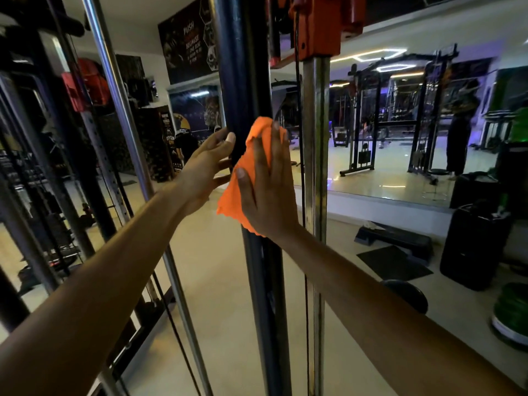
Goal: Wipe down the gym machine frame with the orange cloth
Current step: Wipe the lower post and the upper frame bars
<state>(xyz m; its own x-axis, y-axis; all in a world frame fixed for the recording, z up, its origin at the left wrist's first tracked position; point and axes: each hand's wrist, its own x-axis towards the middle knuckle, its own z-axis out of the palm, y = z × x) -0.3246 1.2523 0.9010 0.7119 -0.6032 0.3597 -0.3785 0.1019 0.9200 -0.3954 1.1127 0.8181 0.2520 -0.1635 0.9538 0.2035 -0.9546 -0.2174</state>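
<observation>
A dark upright post of the gym machine frame [243,67] runs from top to bottom through the middle of the view. My right hand [268,184] lies flat with straight fingers on the orange cloth [231,195], pressing it against the post at chest height. My left hand [205,164] reaches in from the left, its fingers relaxed and its fingertips touching the post's left side beside the cloth.
A chrome guide rod [314,138] stands just right of the post under an orange weight block [323,24]. Another chrome bar [120,110] slants at the left. A wall mirror, a black step platform [400,238], a black speaker [474,247] and green plates [511,312] sit at the right.
</observation>
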